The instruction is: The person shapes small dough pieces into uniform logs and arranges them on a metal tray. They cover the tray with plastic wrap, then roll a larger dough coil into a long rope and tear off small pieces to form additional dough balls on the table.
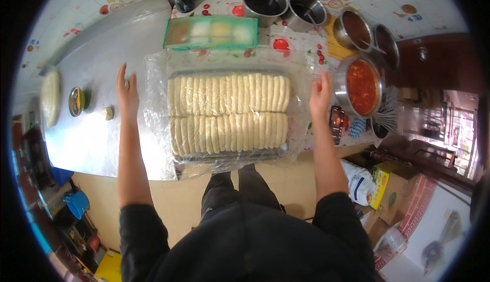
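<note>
Two rows of pale dough strips (229, 94) lie side by side on a tray (229, 157) in front of me. Clear plastic film (155, 90) covers them and spreads past the tray on both sides. My left hand (127, 90) is raised beside the film's left edge, fingers apart, holding nothing. Beyond the film's right edge, my right hand (320, 94) is likewise apart from it, with nothing in its fingers. A small dough piece (108, 113) rests on the metal worktop (99, 144) left of my left hand.
A green-edged condiment box (210, 46) stands behind the tray. Steel pots (265, 17) line the back right, near a pot of red sauce (363, 87). A phone (337, 125) lies beside my right forearm. At the left are a small bowl (76, 101) and a larger dough piece (51, 98).
</note>
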